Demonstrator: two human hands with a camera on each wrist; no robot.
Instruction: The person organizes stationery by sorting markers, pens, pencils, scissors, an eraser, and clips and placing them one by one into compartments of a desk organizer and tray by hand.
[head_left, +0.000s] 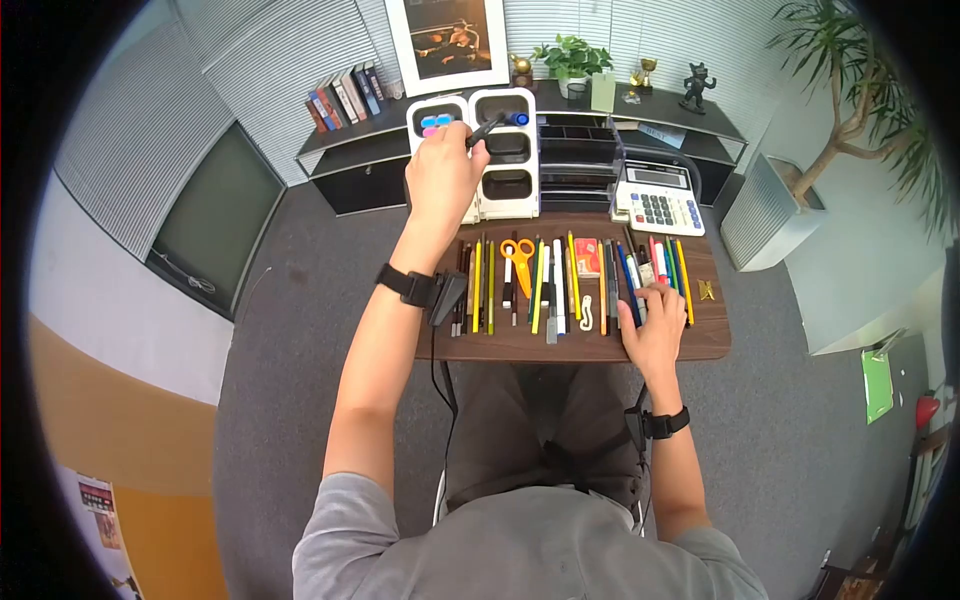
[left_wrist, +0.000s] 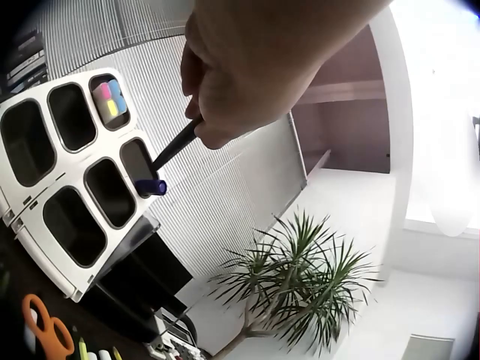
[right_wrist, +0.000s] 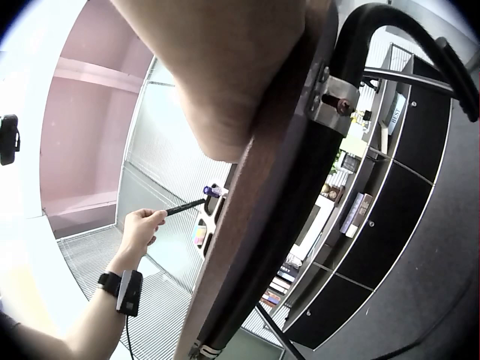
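Note:
My left hand (head_left: 443, 172) is raised over the white organizer (head_left: 510, 209) and pinches a slim black pen (left_wrist: 177, 145). The pen's far end reaches the upper right compartment, beside a blue-capped marker (head_left: 518, 119) standing there. Another top compartment holds short pink, blue and yellow pieces (left_wrist: 110, 100). On the right part of the wooden table (head_left: 480, 347), my right hand (head_left: 655, 335) rests with fingers spread over pens (head_left: 630, 272) in the row. The right wrist view mostly shows the forearm and table edge, so those fingertips are hidden there.
Pencils and markers lie in a row with orange scissors (head_left: 519, 262), a red packet (head_left: 587, 258) and a white correction tape (head_left: 586, 313). A calculator (head_left: 657, 207) stands at the back right, next to a black rack (head_left: 577, 160). A gold clip (head_left: 706, 290) lies near the right edge.

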